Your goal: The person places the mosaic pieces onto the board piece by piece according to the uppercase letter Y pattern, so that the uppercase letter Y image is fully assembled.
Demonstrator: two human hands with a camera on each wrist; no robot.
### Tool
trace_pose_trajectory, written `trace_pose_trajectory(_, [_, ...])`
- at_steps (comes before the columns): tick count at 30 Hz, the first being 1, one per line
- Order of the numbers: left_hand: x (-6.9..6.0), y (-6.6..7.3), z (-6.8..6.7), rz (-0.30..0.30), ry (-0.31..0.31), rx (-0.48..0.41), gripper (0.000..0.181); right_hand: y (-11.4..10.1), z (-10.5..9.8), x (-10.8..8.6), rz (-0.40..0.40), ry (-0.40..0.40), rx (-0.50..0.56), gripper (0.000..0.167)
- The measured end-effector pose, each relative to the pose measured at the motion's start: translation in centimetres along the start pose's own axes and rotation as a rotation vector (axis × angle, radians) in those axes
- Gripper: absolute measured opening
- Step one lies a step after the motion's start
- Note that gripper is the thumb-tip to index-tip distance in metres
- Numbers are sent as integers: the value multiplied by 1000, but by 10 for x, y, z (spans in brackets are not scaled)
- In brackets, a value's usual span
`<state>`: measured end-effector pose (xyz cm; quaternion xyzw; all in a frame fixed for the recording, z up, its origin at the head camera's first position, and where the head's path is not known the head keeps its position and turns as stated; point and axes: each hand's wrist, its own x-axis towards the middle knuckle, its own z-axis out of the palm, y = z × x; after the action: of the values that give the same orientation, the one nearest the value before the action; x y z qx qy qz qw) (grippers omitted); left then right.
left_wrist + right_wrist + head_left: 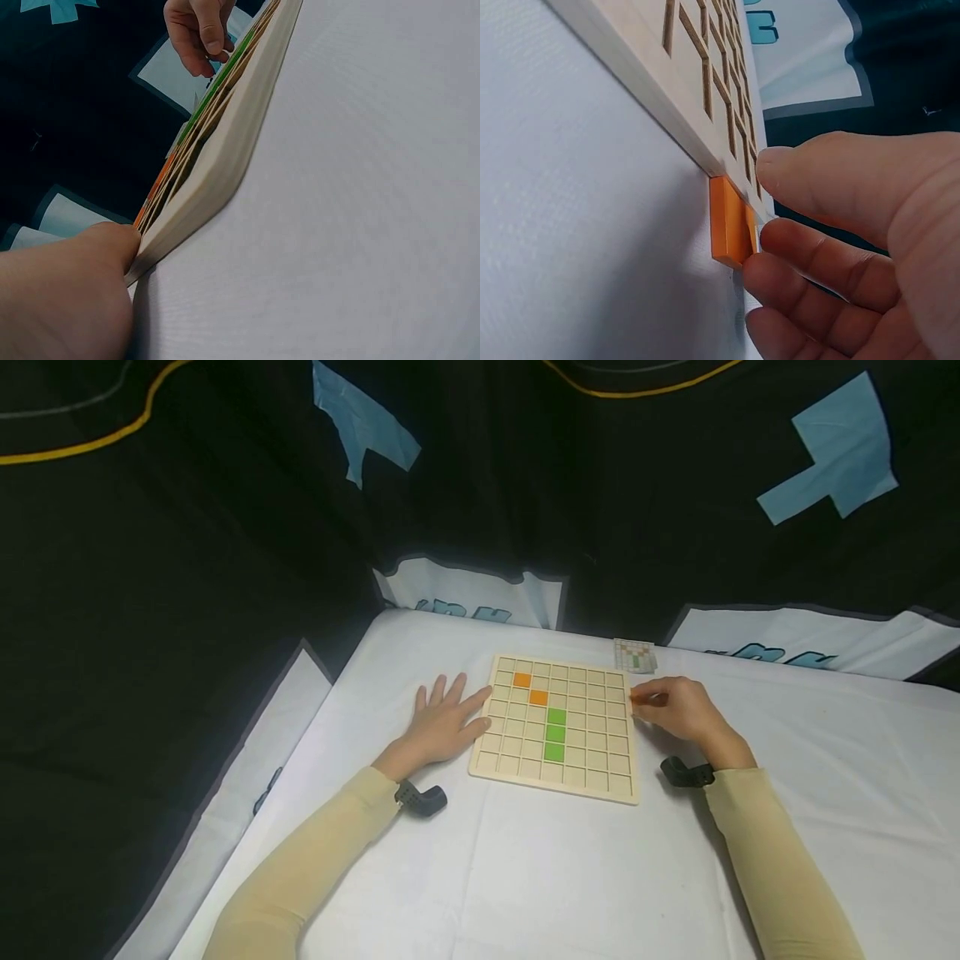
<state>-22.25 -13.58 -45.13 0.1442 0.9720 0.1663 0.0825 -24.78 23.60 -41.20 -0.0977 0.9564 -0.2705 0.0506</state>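
A pale wooden grid board [597, 770] lies on the white cloth between both hands. Two orange tiles [537, 697] and a column of three green tiles [555, 734] sit in its squares. My left hand [438, 727] lies flat with spread fingers, its thumb and index finger at the board's left edge. At the opposite edge my right hand [678, 706] curls its fingers at an orange tile [731, 221], seemingly gripping it. In the right wrist view, this tile is beside the board's rim, against the fingertips, with the thumb [776, 165] above; the exact contact is partly hidden.
A small card [634, 656] with a printed grid pattern lies beyond the board's far right corner. White cloth [570, 877] covers the table. Dark curtains [600, 510] with blue patches hang along the back and left side.
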Motion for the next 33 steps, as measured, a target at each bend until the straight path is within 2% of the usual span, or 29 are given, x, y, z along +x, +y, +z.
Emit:
trace_pose_trajectory(10, [0, 0, 2, -8, -6, -1, 62, 3, 6, -2, -29, 20, -20, 35])
trace_pose_trajectory(23, [-1, 2, -3, -8, -5, 1, 62, -2, 6, -4, 18, -21, -31, 34])
trace_pose_trajectory(33, [0, 1, 0, -2, -1, 0, 62, 2, 8, -4, -9, -9, -51, 32])
